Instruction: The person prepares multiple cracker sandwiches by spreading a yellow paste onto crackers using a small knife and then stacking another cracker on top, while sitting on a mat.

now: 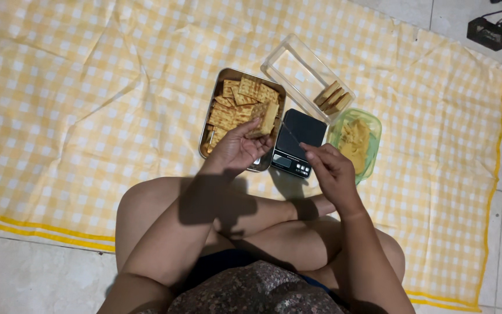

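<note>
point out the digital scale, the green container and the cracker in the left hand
digital scale [301, 129]: head view, on its black weighing platform
green container [373, 125]: head view, on its right rim
cracker [265, 118]: head view, on its upper face above the fingers

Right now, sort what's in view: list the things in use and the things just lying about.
In use:
left hand holding a square cracker
right hand holding a thin knife
steel tray of crackers
black digital scale
green tub of yellow spread
clear plastic box

Lying about:
black device on the floor
</note>
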